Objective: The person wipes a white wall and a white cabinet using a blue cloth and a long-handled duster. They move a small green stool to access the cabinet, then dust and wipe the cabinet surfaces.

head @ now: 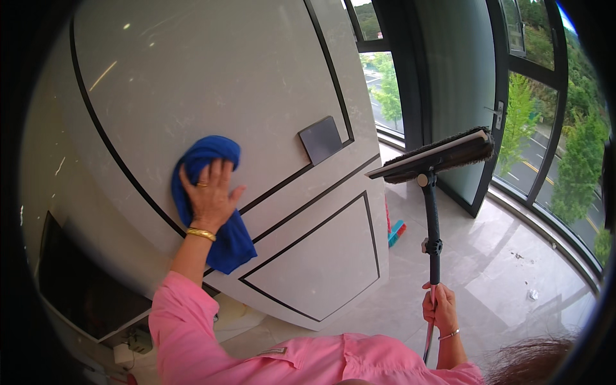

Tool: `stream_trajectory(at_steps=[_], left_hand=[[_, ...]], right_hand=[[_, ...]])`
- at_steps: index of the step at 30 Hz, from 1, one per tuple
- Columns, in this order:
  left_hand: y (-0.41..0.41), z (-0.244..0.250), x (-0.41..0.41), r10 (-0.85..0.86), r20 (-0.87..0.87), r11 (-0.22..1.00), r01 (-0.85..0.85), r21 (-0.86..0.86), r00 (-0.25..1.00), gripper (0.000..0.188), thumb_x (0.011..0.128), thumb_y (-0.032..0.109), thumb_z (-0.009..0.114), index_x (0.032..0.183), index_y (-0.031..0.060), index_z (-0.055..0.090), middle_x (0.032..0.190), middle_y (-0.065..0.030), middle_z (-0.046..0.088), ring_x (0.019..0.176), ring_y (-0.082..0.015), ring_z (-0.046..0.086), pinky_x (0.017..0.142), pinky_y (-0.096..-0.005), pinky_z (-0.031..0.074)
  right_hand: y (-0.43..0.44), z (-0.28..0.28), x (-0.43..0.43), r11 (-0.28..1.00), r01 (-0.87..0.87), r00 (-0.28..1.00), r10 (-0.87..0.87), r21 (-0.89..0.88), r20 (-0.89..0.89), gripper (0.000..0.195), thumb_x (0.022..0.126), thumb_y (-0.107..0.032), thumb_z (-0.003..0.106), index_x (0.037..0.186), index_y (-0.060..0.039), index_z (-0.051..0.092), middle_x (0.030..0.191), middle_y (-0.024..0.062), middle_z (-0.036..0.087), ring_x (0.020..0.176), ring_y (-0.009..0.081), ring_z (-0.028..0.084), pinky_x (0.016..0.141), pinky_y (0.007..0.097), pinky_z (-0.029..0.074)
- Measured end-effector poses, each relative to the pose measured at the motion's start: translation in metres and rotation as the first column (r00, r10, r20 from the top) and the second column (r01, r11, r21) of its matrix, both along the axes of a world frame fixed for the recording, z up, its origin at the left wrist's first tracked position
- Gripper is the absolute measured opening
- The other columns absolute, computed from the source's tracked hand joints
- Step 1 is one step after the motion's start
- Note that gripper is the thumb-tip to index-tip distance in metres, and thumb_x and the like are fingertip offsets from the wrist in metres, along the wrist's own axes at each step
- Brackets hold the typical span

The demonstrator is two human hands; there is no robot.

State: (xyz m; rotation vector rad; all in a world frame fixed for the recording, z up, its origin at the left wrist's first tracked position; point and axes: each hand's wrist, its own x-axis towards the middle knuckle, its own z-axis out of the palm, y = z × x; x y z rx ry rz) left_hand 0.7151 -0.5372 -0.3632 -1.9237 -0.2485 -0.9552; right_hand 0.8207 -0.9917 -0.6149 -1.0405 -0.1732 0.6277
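My left hand (211, 195) lies flat on a blue cloth (231, 245), pressing it against a pale marble-look wall panel (226, 86) with black inlaid lines. The cloth is bunched above the fingers, and its loose end hangs below the wrist. In my right hand (440, 305) is the pole (433, 231) of a window squeegee, gripped below a black adjusting knob. Its wide head (433, 156), with a rubber blade along one side and a dark fluffy pad along the other, is raised to the right of the wall.
A grey switch plate (321, 140) juts from the wall. Beyond its edge, a broom head (397, 233) rests on the tiled floor (481, 269) near a glass door (464, 96). Debris (532, 294) lies by the tall windows. A dark television screen (82, 279) stands lower left.
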Motion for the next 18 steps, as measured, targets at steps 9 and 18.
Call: stream_trajectory(at_steps=[9, 18], left_hand=[[-0.042, -0.064, 0.107, -0.170, -0.196, 0.985, 0.171, -0.010, 0.966, 0.044, 0.084, 0.021, 0.052, 0.127, 0.0126, 0.049, 0.126, 0.0004, 0.048, 0.099, -0.0093, 0.053, 0.097, -0.0619, 0.024], [-0.055, -0.024, 0.115, -0.541, -0.354, 0.833, 0.545, -0.095, 0.763, 0.013, 0.076, 0.015, 0.056, 0.088, 0.0162, 0.060, 0.082, 0.0027, 0.057, 0.077, -0.0128, 0.055, 0.074, -0.0374, 0.037]], right_hand=[[-0.008, -0.009, 0.001, 1.000, 0.012, 0.999, -0.012, -0.018, 0.032, 0.031, 0.099, -0.025, 0.037, 0.098, 0.0006, 0.054, 0.052, 0.0009, 0.040, 0.036, 0.0055, 0.031, 0.032, 0.0213, 0.023], [-0.025, -0.009, -0.012, 0.984, 0.038, 0.998, -0.027, -0.175, 0.063, 0.029, 0.098, -0.026, 0.041, 0.096, -0.0009, 0.055, 0.052, -0.0003, 0.039, 0.037, 0.0045, 0.029, 0.032, 0.0214, 0.020]])
